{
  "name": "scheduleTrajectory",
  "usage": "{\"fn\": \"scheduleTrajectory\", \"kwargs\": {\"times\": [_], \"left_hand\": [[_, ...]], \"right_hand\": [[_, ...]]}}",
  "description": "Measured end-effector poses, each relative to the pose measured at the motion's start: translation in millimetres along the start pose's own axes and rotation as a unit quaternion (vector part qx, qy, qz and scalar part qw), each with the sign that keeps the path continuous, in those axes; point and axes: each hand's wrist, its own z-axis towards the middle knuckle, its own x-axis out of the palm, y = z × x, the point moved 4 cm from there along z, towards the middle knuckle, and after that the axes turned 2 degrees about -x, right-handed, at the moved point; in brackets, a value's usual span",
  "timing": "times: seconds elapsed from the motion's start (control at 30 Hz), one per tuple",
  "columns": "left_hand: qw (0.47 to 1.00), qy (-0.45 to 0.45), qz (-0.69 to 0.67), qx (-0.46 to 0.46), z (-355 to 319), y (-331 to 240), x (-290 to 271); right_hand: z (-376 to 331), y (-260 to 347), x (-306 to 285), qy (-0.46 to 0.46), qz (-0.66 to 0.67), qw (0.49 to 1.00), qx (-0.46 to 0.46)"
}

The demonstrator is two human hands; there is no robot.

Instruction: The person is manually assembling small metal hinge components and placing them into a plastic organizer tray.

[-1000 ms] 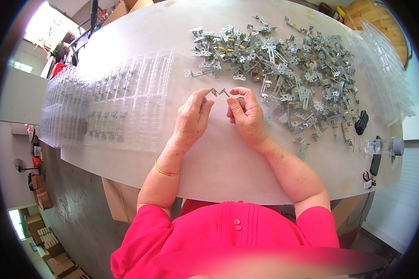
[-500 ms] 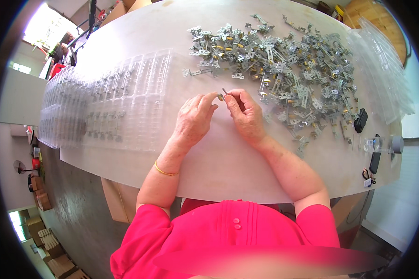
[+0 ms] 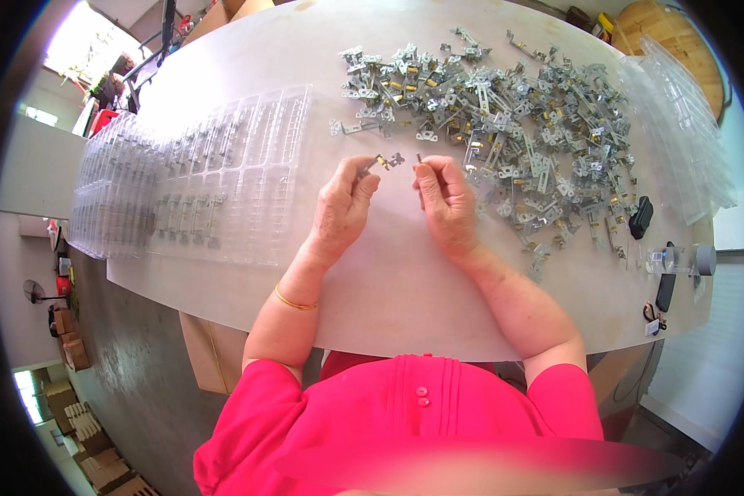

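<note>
A seated worker in a pink top assembles small hardware at a white surface (image 3: 405,281), both bare hands raised just above it near the centre of the view. The left hand (image 3: 343,207) pinches a small metal bracket with a brass-coloured end (image 3: 383,160) between thumb and fingertips, the part jutting from the hand toward two o'clock. Its long axis runs roughly nine to three, pointing at the other hand. The right hand (image 3: 448,202) has its fingers closed narrowly on a thin dark pin (image 3: 419,157), whose tip stands up at twelve o'clock above the fingertips. Bracket and pin are near each other but apart, with a clear gap of bare surface between them; the bracket lies at nine o'clock from the pin, and each hand carries its own piece, so neither is nearer.

Beyond the right hand, from twelve to three o'clock, spreads a loose heap of metal brackets (image 3: 504,124). At nine o'clock from the left hand lie clear plastic compartment trays (image 3: 223,174), some pockets already holding parts. More clear trays (image 3: 678,124) are stacked at the far right, beside a small black object (image 3: 641,217).
</note>
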Motion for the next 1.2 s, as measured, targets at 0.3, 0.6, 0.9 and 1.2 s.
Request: {"fn": "scheduleTrajectory", "kwargs": {"times": [0.3, 0.6, 0.9, 1.2], "left_hand": [[0.99, 0.027, -0.125, -0.067, 0.9, -1.0, -0.1], [0.984, -0.009, 0.094, 0.152, 5.7, -16.4, -7.3], [0.968, 0.03, 0.184, 0.17, -1.1, -20.6, -1.7], [0.972, 0.06, 0.124, 0.19, 2.8, -27.1, -13.5]], "right_hand": [[-0.7, -4.6, 5.3, 0.045, -0.052, 0.995, 0.066], [3.9, -9.2, 2.8, 0.056, -0.074, 0.994, 0.05], [-0.3, -12.9, 8.2, 0.118, 0.05, 0.98, 0.153], [6.4, -12.9, 5.3, 0.144, 0.164, 0.952, 0.213]]}}
